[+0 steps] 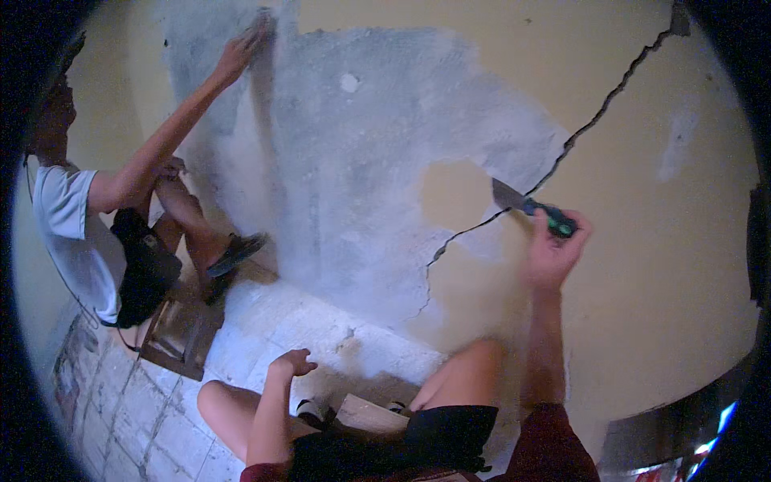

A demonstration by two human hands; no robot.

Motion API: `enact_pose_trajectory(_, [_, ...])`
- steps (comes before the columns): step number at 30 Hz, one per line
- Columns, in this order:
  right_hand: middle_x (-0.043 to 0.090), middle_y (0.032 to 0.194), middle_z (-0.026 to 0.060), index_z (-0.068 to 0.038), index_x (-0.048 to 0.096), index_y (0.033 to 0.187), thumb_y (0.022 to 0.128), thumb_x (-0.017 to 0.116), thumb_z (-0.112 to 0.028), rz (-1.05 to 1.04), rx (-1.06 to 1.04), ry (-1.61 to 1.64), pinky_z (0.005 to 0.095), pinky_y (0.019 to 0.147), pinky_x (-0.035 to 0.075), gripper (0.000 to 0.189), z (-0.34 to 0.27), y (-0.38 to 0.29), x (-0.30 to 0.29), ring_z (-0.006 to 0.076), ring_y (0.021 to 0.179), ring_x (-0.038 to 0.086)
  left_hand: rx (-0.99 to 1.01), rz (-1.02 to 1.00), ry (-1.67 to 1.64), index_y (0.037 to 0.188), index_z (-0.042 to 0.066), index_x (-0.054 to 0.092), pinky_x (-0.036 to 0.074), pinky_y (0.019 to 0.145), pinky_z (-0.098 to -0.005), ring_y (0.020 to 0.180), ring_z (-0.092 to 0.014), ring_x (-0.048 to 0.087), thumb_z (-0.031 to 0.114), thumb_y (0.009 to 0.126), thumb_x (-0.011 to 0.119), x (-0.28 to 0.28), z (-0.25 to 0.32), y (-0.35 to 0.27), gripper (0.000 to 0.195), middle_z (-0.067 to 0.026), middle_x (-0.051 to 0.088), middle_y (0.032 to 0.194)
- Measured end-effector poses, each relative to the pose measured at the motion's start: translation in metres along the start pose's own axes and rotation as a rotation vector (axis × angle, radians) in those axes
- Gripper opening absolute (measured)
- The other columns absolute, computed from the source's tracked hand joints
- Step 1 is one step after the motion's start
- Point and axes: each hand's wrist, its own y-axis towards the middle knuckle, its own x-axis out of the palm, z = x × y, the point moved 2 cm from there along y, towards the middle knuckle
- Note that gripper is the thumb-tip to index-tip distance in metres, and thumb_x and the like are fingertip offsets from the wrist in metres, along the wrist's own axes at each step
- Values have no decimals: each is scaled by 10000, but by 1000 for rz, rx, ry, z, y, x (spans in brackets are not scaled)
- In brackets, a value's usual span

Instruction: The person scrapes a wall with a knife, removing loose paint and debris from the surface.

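Note:
My right hand (555, 253) grips the black and green handle of a putty knife (511, 197). Its metal blade lies across a long, jagged crack (602, 108) in the wall, though I cannot tell whether it touches the surface. Around the blade, a patch of yellow paint (453, 193) borders the scraped, grey-white plaster (361, 132). Down by my bent knees, my left hand (292, 363) hangs over the dusty floor, its fingers loosely apart and nothing visible in them.
At the left, another person (78, 235) sits low with a raised hand (244, 51) against the wall; what it holds is blurred. A wooden panelled piece (174, 337) is under or beside them. White dust covers the tiled floor (174, 428). Between my legs is a pale board (368, 414).

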Motion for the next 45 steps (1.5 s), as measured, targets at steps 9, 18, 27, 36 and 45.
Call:
enact_pose_trajectory(9, [537,1054,236,-45,302,1078,793,612,77,-59,-405,86,330,821,495,439,13,3,1,244,936,586,45,53,22,1297,66,431,388,983,-412,1193,-334,455,474,825,538,10,-2,2,634,-170,473,1298])
enact_pose_trajectory(18, [550,1045,247,-44,291,1067,797,587,94,-137,-104,-23,329,788,510,425,7,10,5,254,919,594,-24,-21,-46,1316,78,415,372,1002,-400,1215,-325,435,474,828,527,-4,20,5,639,-156,447,1328])
enact_pose_trajectory(27, [586,995,204,-15,417,1014,766,685,-7,-338,110,-123,338,717,543,366,20,10,17,269,847,632,-9,-40,3,1316,57,404,378,997,-403,1196,-328,455,477,831,528,-8,20,3,654,-176,467,1302])
enact_pose_trajectory(36, [582,1009,199,-25,365,1044,780,652,23,-28,-258,74,298,687,534,393,22,-2,1,232,881,621,-42,-85,-47,1334,71,378,370,1003,-402,1206,-335,443,497,829,529,-1,9,18,678,-184,478,1288])
enact_pose_trajectory(45, [647,920,147,-32,497,937,758,694,-47,-81,-298,-26,306,597,523,266,19,2,-4,247,784,651,-42,-75,2,1278,77,463,388,983,-401,1176,-333,475,503,816,552,-1,15,10,634,-188,516,1245])
